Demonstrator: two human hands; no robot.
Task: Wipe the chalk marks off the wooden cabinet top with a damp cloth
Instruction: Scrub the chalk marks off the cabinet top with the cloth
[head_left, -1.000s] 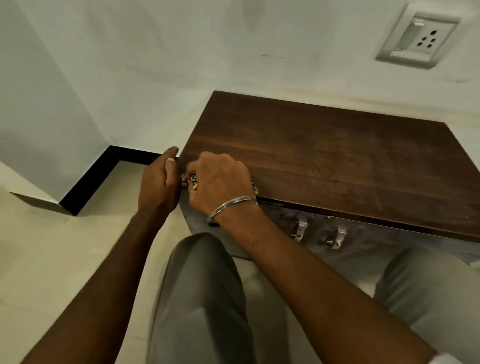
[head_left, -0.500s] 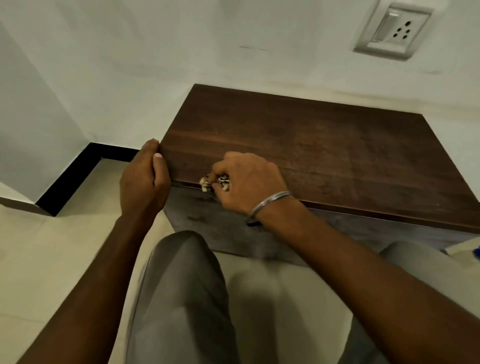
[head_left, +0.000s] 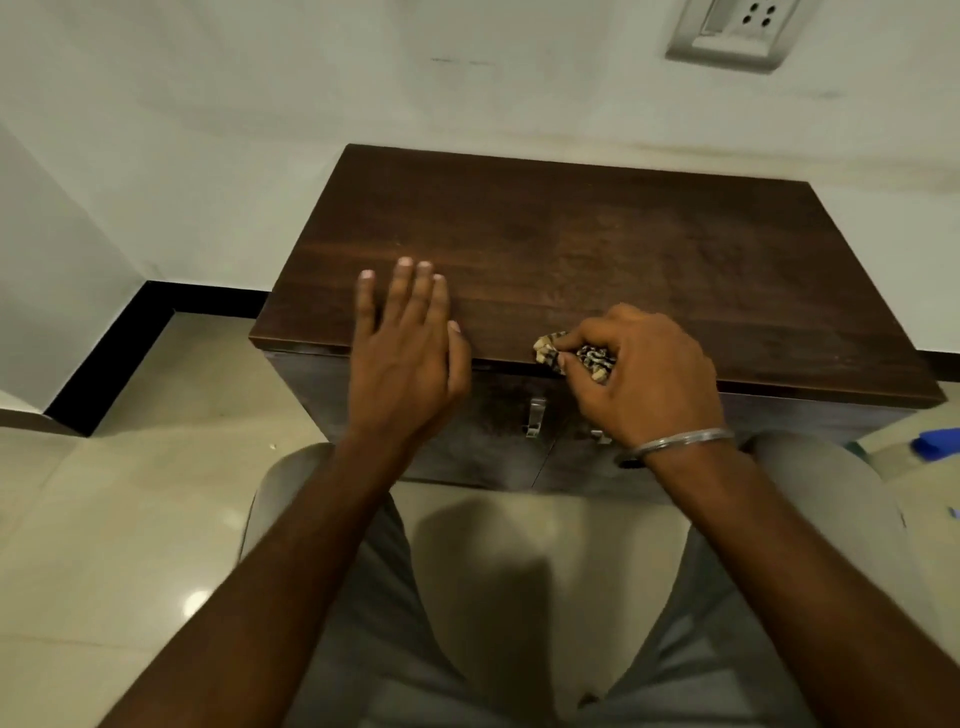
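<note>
A low cabinet with a dark wooden top (head_left: 597, 249) stands against the white wall. I see no clear chalk marks on the wood. My right hand (head_left: 649, 379) is closed around a small bunched patterned cloth (head_left: 576, 357), pressed on the top's front edge near the middle. My left hand (head_left: 405, 348) lies over the front left part of the top, fingers spread and flat, holding nothing. A metal bangle sits on my right wrist.
Two metal door handles (head_left: 535, 418) show on the cabinet front below my hands. My knees in grey trousers are close to the cabinet. A wall socket (head_left: 732, 34) is above right. A blue object (head_left: 937, 444) lies on the tiled floor at right.
My left hand left the cabinet's left corner and now lies open on the top. My right hand slid the cloth rightward along the front edge.
</note>
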